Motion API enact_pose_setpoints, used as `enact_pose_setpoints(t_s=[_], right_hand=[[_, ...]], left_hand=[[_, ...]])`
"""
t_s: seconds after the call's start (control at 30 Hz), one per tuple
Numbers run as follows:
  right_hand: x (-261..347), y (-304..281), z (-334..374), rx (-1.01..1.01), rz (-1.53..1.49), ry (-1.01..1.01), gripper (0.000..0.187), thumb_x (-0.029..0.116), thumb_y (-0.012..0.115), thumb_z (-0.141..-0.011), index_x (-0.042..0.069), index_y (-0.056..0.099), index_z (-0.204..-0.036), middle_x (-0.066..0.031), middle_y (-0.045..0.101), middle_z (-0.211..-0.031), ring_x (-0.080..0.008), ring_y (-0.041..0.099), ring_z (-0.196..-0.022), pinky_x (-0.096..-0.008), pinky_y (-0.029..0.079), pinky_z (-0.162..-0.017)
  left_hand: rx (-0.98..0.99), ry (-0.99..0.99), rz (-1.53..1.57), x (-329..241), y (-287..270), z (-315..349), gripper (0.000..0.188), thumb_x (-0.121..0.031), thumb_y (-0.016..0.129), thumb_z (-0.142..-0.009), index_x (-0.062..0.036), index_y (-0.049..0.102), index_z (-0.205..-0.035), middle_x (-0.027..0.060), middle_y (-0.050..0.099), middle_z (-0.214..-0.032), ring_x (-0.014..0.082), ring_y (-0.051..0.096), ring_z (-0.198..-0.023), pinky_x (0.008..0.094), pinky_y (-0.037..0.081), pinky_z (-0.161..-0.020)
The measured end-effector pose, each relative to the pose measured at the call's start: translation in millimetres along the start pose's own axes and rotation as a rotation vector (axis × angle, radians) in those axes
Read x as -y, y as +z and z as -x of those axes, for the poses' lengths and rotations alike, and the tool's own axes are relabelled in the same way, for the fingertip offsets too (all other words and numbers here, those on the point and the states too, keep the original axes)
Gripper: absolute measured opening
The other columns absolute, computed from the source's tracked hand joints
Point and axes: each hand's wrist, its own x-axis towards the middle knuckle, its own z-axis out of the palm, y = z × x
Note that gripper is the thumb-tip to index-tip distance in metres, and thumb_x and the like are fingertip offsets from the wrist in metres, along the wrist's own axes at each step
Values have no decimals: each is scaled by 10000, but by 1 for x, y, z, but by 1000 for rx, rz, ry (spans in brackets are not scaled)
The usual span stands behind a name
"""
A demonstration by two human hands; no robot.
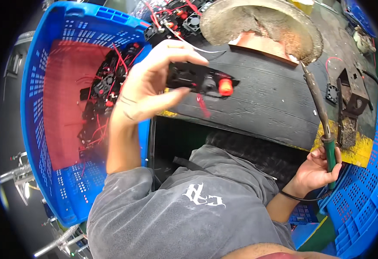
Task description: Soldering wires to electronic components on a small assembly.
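Observation:
My left hand (148,86) is raised over the black work surface (262,103) and grips a black rectangular part (197,78) with a red round knob and red wires hanging from it. My right hand (316,170) holds a soldering iron (320,112) by its green handle, tip pointing up and away, apart from the part. The iron's cable runs off below my wrist.
A blue plastic crate (46,108) at my left holds several black parts with red wires over a red lining. Another blue crate (366,190) sits at right. A round crusted dish (262,26), a metal iron stand (351,99) and more parts (171,17) lie further back.

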Motion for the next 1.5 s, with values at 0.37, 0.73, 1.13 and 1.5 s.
enact_pose_setpoints(t_s=[0.37, 0.73, 1.13, 1.5], right_hand=[[20, -19, 6, -37, 48, -172, 514, 486, 435, -943, 34, 615, -1109, -134, 675, -770, -177, 590, -564, -252, 421, -456], [20, -14, 14, -31, 44, -171, 507, 484, 421, -952, 39, 618, -1093, -168, 671, -779, -194, 591, -546, -251, 429, -424], [15, -1, 16, -22, 75, -184, 491, 473, 422, -959, 43, 626, -1078, -183, 671, -767, -194, 573, -517, -246, 406, -390], [15, -3, 17, 17, 75, -189, 494, 475, 422, -962, 44, 637, -1072, -191, 683, -809, -195, 582, -535, -244, 409, -392]], left_hand=[[-86, 700, -373, 17, 71, -58, 161, 45, 633, -689, -43, 499, -704, 172, 696, -963, 363, 638, -1025, 510, 468, -971], [-362, 549, -607, 92, 97, -78, 125, -29, 657, -655, -69, 539, -649, 25, 696, -1038, 272, 551, -991, 347, 467, -841], [-234, 480, -568, 100, 104, -68, 201, -17, 741, -663, -37, 595, -800, 91, 623, -1114, 324, 550, -1120, 419, 471, -945], [-136, 386, -467, 84, 101, -70, 289, -18, 787, -659, -62, 592, -867, 118, 593, -1206, 343, 513, -1150, 421, 412, -991]])
